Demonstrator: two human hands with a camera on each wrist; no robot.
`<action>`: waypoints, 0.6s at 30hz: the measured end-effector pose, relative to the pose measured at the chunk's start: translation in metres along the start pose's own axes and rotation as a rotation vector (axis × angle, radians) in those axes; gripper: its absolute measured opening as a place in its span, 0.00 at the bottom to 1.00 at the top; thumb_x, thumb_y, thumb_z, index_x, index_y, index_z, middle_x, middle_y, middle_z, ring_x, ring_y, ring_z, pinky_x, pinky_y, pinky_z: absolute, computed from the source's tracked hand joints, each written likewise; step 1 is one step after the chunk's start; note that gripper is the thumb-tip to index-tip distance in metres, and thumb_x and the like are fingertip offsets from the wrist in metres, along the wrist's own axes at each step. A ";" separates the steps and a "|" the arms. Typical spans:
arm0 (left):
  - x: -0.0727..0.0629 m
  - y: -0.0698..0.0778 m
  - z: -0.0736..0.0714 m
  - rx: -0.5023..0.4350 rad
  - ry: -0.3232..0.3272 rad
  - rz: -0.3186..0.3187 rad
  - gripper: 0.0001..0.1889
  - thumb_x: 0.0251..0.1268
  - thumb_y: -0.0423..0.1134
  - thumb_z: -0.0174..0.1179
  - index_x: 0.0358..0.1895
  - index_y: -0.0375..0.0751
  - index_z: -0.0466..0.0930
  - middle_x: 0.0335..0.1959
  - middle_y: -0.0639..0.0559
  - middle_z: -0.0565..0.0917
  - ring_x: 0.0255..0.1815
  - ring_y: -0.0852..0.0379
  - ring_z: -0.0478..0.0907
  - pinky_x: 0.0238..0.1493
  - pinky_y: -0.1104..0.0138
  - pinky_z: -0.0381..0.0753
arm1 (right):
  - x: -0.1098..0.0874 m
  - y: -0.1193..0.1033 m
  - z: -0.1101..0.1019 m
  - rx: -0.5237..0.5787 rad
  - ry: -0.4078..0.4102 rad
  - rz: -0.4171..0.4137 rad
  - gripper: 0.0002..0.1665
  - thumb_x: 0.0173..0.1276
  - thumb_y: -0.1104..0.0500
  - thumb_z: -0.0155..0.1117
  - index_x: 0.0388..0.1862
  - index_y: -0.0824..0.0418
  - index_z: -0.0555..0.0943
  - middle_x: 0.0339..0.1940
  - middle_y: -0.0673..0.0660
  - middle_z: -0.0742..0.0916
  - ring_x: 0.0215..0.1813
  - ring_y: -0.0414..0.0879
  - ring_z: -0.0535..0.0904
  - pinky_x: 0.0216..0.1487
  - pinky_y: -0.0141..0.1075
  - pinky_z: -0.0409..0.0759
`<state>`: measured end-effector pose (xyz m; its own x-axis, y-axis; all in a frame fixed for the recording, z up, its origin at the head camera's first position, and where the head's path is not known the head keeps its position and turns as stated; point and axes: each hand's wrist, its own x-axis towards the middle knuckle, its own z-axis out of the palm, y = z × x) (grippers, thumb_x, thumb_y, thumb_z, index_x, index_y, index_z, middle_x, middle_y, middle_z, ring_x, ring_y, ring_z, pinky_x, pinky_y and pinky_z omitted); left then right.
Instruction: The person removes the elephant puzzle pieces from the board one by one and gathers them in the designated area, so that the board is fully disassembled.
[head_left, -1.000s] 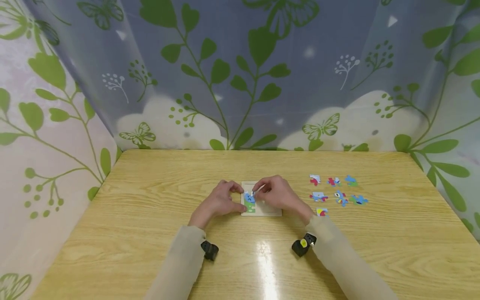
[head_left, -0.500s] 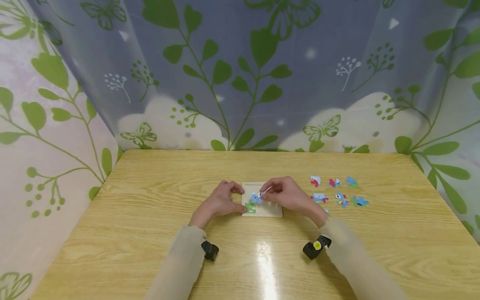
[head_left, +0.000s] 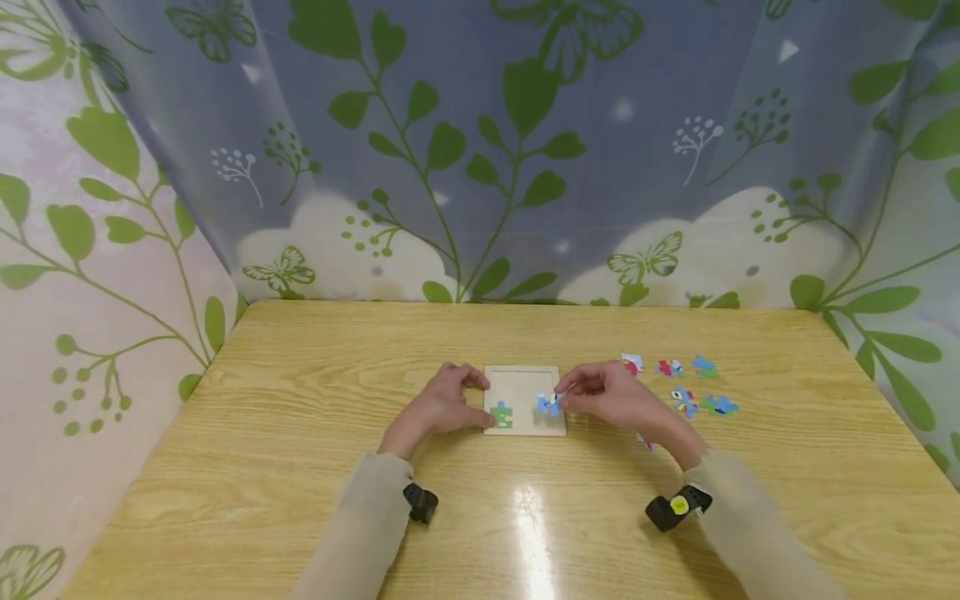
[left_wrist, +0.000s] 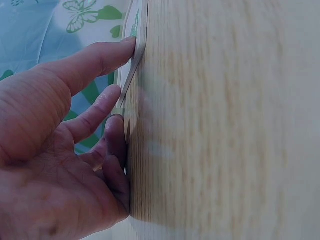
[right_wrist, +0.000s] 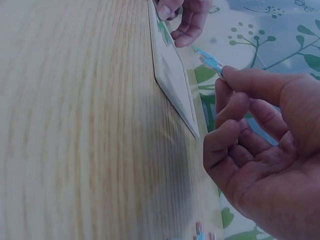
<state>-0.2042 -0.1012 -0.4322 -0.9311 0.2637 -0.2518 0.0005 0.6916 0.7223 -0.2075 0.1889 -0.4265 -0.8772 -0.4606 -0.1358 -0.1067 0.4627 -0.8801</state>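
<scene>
The shallow wooden puzzle tray (head_left: 522, 370) lies on the table, with a green jigsaw piece (head_left: 501, 417) in its near left corner. My left hand (head_left: 441, 402) rests against the tray's left side. Its thumb (left_wrist: 107, 59) presses on the border and the index fingertip touches the edge farther along. Above the tray's right part, my right hand (head_left: 611, 400) pinches a blue jigsaw piece (head_left: 548, 405) between thumb and index finger. That piece is seen nearly edge-on in the right wrist view, raised off the tray, while the other fingers curl loosely below.
Several loose jigsaw pieces lie right of the tray, among them a blue and green one (head_left: 703, 367), a red and white one (head_left: 632, 363) and a mixed one (head_left: 683, 401). My right forearm partly covers the nearer pieces. A patterned curtain (head_left: 480, 167) hangs behind the table.
My right hand has moved right, carrying the blue piece from over the tray's left part to its right part. This uncovers the green piece. My left hand stays in place.
</scene>
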 end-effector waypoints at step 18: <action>-0.002 0.000 -0.001 -0.003 -0.006 0.007 0.24 0.55 0.42 0.77 0.54 0.47 0.80 0.58 0.47 0.72 0.47 0.52 0.70 0.54 0.58 0.73 | -0.040 0.020 -0.034 0.004 0.024 0.044 0.15 0.72 0.56 0.69 0.51 0.65 0.83 0.41 0.62 0.88 0.42 0.49 0.85 0.40 0.38 0.82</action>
<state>-0.2032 -0.1026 -0.4313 -0.9289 0.2726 -0.2507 0.0061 0.6880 0.7257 -0.1908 0.2425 -0.4229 -0.8921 -0.4212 -0.1638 -0.0658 0.4796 -0.8750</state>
